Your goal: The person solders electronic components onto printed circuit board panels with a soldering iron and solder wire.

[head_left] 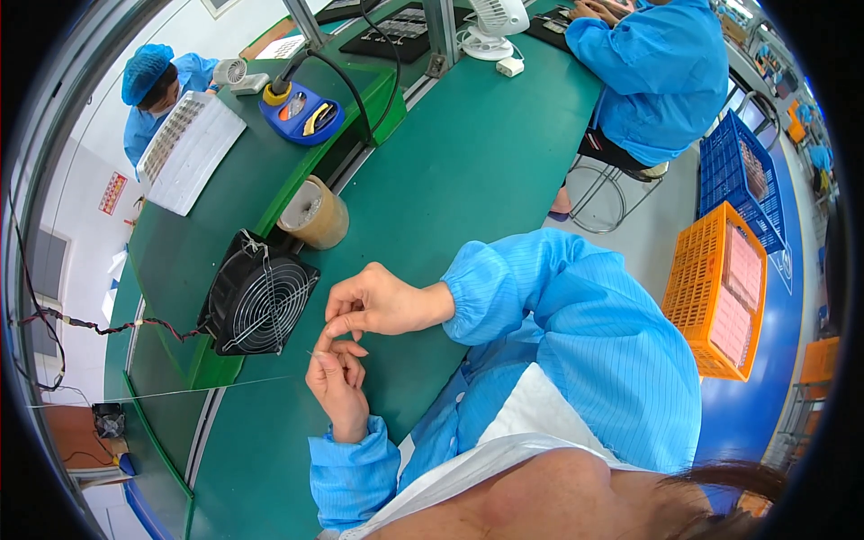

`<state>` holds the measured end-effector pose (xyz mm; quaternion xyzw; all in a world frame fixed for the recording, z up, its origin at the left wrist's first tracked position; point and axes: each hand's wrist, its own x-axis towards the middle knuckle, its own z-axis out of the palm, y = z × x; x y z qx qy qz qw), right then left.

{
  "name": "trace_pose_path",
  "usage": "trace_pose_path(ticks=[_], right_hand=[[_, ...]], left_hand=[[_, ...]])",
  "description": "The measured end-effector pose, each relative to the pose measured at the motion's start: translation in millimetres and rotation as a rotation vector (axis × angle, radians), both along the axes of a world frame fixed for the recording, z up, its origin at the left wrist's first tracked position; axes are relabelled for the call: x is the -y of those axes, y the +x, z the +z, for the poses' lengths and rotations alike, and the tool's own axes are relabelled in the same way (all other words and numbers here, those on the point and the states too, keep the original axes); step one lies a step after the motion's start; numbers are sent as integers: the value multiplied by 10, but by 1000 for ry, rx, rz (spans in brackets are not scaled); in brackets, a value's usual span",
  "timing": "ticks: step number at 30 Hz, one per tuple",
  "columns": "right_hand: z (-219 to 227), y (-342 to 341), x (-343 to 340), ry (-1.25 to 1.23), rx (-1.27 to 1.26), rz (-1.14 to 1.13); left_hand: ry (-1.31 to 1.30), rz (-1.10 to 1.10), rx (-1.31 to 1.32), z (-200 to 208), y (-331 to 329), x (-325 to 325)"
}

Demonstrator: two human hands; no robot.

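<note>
My left hand (338, 389) is raised over the green workbench (432, 180), its fingers curled in and the thumb pressed to the index finger. Just beyond it my right hand (382, 301) bends its fingers down in a pinch, the fingertips close to those of my left. Something very thin sticks out at the left fingertips, too fine to name. A thin pale line (180, 393) stretches from the far left toward my left hand; where it ends I cannot tell. Left of my hands, a black fan (263, 301) with a wire guard stands at the raised shelf.
A tape roll (315, 213) stands behind the fan. On the green shelf are a blue soldering-iron holder (301, 117) and a white foam tray (193, 153). Two co-workers in blue sit beyond. Orange (715, 292) and blue crates (742, 180) stand to the right.
</note>
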<state>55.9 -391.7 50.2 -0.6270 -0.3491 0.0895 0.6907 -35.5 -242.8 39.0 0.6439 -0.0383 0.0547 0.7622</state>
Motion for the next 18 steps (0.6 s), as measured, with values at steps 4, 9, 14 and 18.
trace_pose_path(ticks=[4, 9, 14, 18], right_hand=[[29, -18, -5, 5, -46, 15], [49, 14, -7, -19, -82, 71], [36, 73, -14, 66, -290, 247], [41, 87, -11, 68, -324, 281]], left_hand=[[-3, 11, 13, 19, -20, 8], [-7, 10, 19, 30, -19, -2], [-1, 14, 28, 15, -18, -7], [3, 20, 32, 13, -23, -6]])
